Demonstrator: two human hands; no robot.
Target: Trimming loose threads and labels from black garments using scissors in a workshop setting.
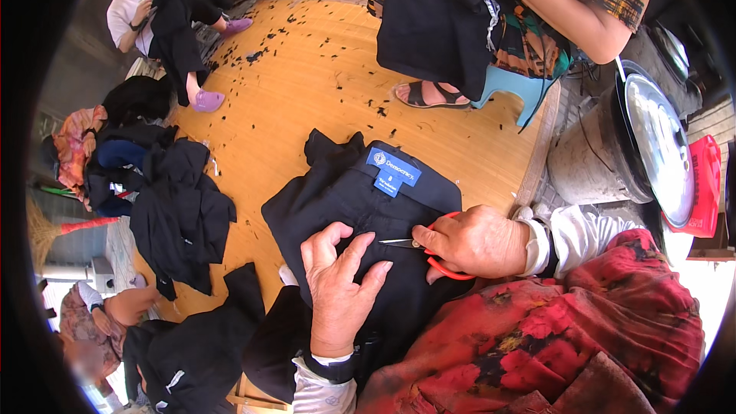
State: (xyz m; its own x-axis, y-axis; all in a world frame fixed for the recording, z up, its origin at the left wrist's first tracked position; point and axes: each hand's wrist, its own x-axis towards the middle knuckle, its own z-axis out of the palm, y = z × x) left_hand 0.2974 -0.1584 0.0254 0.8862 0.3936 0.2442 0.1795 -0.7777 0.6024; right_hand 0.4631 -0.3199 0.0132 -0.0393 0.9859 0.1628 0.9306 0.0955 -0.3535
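Observation:
Black trousers (322,198) lie spread across my lap, with a blue label (394,168) bearing writing at the inside of the waistband. Over the cloth below the label, my left hand (342,293) rests with fingers and thumb apart. Nothing shows between its fingertips; some of them seem to touch the fabric. My right hand (480,244) holds small red-handled scissors (399,243) by the loops. Their pointed blades look nearly closed and reach left over the cloth, towards my left hand's fingertips. The blade tips are close to the fabric; I cannot tell whether they touch it.
Several people sit around the yellow mat (299,86), with black garments (431,29) on their laps. Dark scraps (253,57) litter it. At right stand a light-blue stool (512,89), a large bucket (592,155), a metal lid (655,144) and a red bag (704,184).

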